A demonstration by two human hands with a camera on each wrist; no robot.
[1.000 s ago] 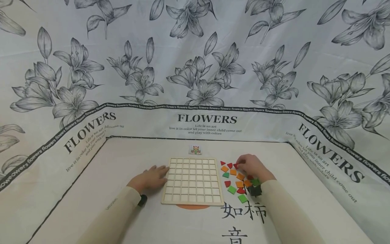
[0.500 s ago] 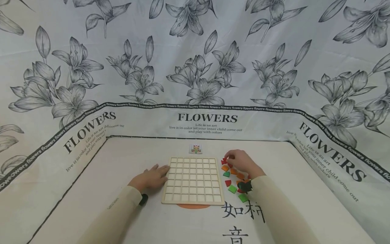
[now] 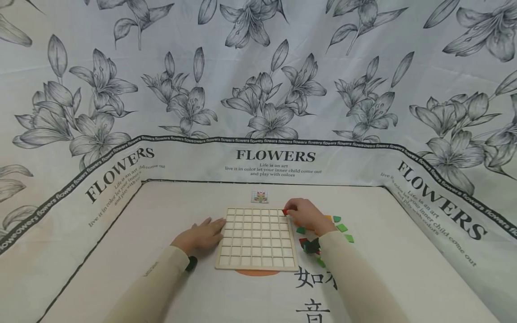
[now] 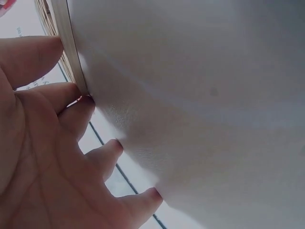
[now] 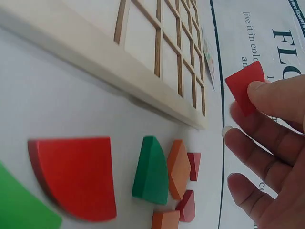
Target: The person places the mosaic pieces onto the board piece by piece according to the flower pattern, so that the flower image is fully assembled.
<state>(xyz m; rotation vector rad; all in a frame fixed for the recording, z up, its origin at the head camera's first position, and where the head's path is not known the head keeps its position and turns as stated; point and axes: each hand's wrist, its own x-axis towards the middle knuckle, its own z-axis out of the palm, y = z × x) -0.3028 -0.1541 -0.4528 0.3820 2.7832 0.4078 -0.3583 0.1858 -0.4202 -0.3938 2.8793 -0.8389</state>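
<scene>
My right hand pinches a small red tile between thumb and forefinger, with the other fingers loosely bent. In the head view the tile overlaps the far right corner of a wooden grid board, whose cells hold no tiles. My left hand lies at the board's left side, fingers spread. In the left wrist view its thumb and nearest fingertips touch the board's edge. Below the right hand lie a red quarter-round tile, a dark green tile and an orange tile.
A small card with a coloured flower pattern lies beyond the board. More loose tiles, among them a light green one, lie right of the board, partly hidden by the right arm. A white cloth with printed flowers rises behind the table.
My right hand has moved left from among the loose tiles to the board's far right corner, bringing a red tile along. The left hand stays at the board's left edge.
</scene>
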